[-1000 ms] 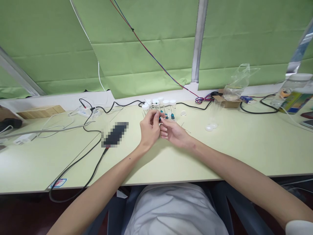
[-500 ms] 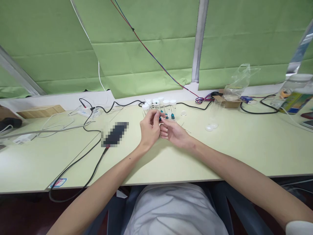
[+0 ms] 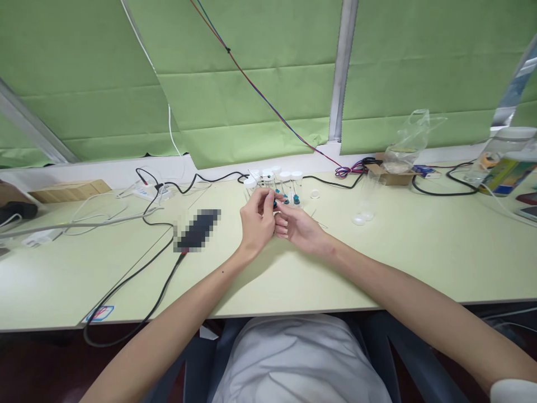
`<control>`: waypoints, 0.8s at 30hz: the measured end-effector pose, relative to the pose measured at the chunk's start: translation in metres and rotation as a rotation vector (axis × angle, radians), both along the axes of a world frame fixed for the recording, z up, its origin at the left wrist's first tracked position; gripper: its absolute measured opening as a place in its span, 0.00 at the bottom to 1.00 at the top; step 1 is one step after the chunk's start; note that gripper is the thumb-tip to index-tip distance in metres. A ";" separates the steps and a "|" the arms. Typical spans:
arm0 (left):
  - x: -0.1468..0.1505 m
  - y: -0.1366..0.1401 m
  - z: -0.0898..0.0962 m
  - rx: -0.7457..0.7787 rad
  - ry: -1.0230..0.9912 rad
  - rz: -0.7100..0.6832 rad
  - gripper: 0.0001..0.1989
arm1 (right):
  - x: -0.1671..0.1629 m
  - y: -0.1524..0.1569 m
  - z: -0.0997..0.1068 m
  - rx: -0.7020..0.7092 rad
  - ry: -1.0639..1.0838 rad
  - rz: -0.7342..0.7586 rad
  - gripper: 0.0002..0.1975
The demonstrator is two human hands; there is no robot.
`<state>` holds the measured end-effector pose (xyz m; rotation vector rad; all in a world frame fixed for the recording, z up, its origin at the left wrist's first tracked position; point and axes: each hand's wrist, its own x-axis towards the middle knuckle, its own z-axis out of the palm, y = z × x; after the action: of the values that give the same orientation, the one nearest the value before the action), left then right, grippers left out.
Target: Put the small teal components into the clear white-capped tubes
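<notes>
My left hand (image 3: pixel 257 218) and my right hand (image 3: pixel 302 226) meet over the middle of the table. Thumbs and fingertips of both pinch a small dark-and-teal piece (image 3: pixel 275 204), mostly hidden by the fingers, so its kind is unclear. The right hand's other fingers are curled under it. Right behind the hands stand several clear vials with white caps (image 3: pixel 285 176), holding teal parts (image 3: pixel 296 198) with thin stems. A loose white cap (image 3: pixel 314 193) lies to their right, and a thin wire-like piece (image 3: pixel 321 223) rests beside my right hand.
Clear tubes with white caps (image 3: pixel 363 217) stand right of the hands. Farther back are a cardboard box (image 3: pixel 394 177) with a plastic bag (image 3: pixel 409 145) and a large clear jar (image 3: pixel 507 154). A blurred-out dark device (image 3: pixel 197 229) with a black cable (image 3: pixel 157 305) lies left.
</notes>
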<state>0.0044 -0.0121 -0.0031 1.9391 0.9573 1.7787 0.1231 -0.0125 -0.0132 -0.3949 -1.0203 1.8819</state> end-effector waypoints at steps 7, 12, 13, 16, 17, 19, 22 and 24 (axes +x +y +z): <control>0.000 0.000 -0.001 -0.017 -0.002 -0.017 0.11 | 0.000 0.002 -0.001 -0.008 -0.003 0.026 0.20; 0.000 0.001 -0.002 0.001 0.007 0.026 0.12 | -0.001 0.003 -0.001 -0.021 -0.027 0.009 0.22; 0.000 0.001 -0.002 0.002 0.006 0.026 0.11 | -0.001 0.002 -0.001 -0.021 -0.026 0.007 0.22; 0.000 0.000 -0.001 -0.009 0.001 -0.003 0.11 | -0.001 0.000 0.001 -0.006 -0.014 0.012 0.19; 0.000 0.000 -0.001 -0.012 0.001 -0.012 0.11 | 0.000 -0.001 0.001 0.002 -0.012 0.012 0.19; 0.001 -0.001 0.000 -0.016 0.003 -0.020 0.12 | 0.000 -0.003 0.002 0.018 -0.019 0.005 0.18; 0.001 -0.002 0.000 -0.017 0.003 -0.016 0.12 | 0.000 -0.005 0.004 0.014 -0.042 -0.010 0.19; 0.001 -0.002 0.001 -0.016 0.004 -0.006 0.11 | 0.000 -0.005 0.004 0.001 -0.057 -0.016 0.20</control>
<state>0.0053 -0.0144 -0.0025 1.9341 0.9631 1.7593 0.1226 -0.0178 -0.0092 -0.4571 -1.0525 1.8648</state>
